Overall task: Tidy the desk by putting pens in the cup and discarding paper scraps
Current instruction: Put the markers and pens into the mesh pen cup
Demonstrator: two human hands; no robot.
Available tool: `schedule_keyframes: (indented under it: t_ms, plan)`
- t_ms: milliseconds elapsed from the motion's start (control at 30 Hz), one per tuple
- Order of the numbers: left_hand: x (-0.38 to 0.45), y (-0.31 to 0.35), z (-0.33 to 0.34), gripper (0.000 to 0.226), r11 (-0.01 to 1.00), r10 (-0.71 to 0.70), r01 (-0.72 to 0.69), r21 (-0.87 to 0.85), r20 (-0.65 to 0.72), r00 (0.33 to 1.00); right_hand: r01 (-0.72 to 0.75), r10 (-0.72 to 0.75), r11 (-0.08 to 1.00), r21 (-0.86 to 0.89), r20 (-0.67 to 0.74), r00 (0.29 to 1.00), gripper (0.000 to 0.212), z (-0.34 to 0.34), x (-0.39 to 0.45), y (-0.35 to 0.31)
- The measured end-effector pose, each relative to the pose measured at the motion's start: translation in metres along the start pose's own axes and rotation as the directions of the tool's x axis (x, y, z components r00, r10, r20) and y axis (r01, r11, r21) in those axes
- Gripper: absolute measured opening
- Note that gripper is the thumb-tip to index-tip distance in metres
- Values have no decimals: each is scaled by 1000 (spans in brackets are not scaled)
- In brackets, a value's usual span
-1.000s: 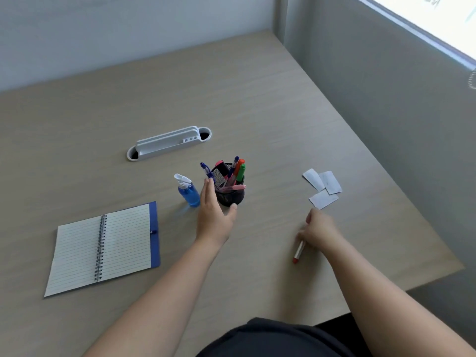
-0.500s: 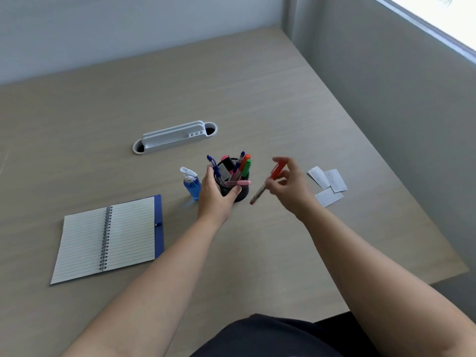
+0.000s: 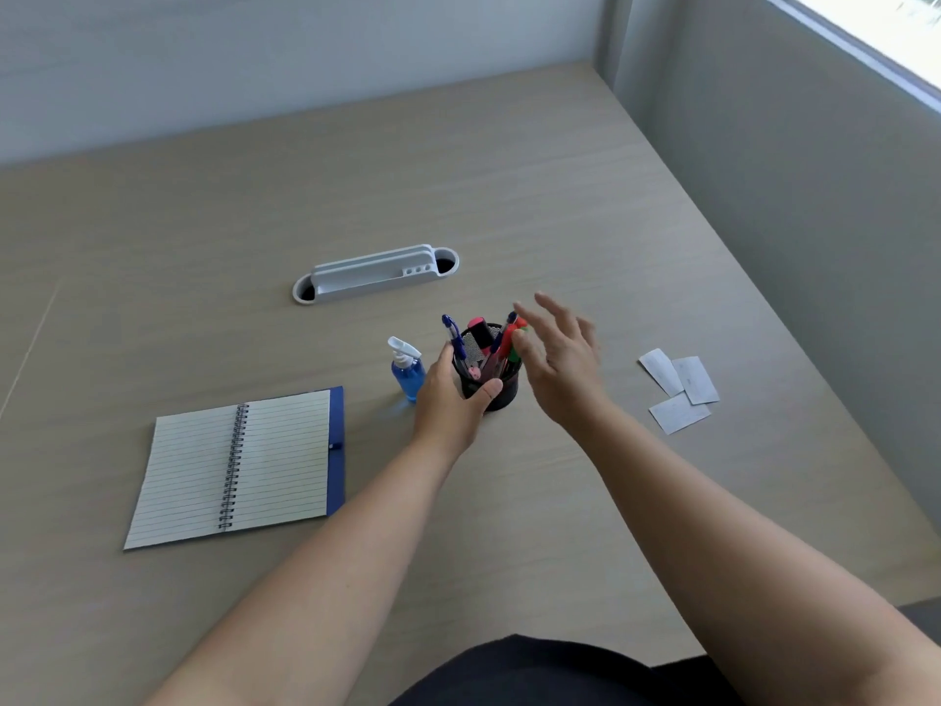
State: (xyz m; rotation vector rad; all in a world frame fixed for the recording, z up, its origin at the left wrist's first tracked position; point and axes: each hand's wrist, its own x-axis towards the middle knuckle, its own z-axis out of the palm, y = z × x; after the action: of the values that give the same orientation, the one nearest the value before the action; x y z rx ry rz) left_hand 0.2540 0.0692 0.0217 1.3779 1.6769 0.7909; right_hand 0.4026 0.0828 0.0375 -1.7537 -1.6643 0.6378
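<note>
A black mesh cup (image 3: pixel 504 387) stands mid-desk and holds several pens (image 3: pixel 491 343), among them a blue one, a pink-capped one and a red one. My left hand (image 3: pixel 450 400) wraps the cup's near left side, thumb across its front. My right hand (image 3: pixel 560 359) hovers just right of the cup's rim, fingers spread and empty, fingertips close to the red pen's top. Three white paper scraps (image 3: pixel 680 389) lie overlapping on the desk to the right, apart from both hands.
A small blue spray bottle (image 3: pixel 407 372) stands right beside the cup on its left. An open spiral notebook (image 3: pixel 234 471) lies at the near left. A white cable tray (image 3: pixel 377 275) is set into the desk (image 3: pixel 509 196) behind the cup. Walls bound the back and right.
My right hand picked the red pen off the desk, carried it left to the cup and let it go inside; the hand is now open. My left hand stayed on the cup.
</note>
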Motion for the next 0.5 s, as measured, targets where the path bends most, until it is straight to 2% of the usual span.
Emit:
schedule_keyframes:
  t_ms: [67,100,133,167,233,300,500]
  plan:
    - [0,-2,-1,74,1000,-14,14,14,1,1000,-110,112,982,153,-4,994,48,3,-1,9]
    - [1,-4,-1,80,999,-26,26,25,3,1000,-192,188,951,241,40,981,49,4,1,14]
    - [2,-5,0,84,999,-41,40,34,6,999,-273,251,925,264,115,961,51,5,2,20]
    - [1,-5,0,85,998,-55,54,33,9,998,-326,287,924,201,200,937,55,6,3,25]
    - [0,-3,1,80,997,-74,74,1,15,997,-284,288,957,-63,354,890,62,7,2,34]
    - [-1,1,1,75,995,-87,88,-43,20,996,-194,246,967,-165,414,876,63,8,0,34]
    - [3,16,5,71,961,-170,192,-200,121,978,-192,185,981,-12,323,928,61,3,6,30]
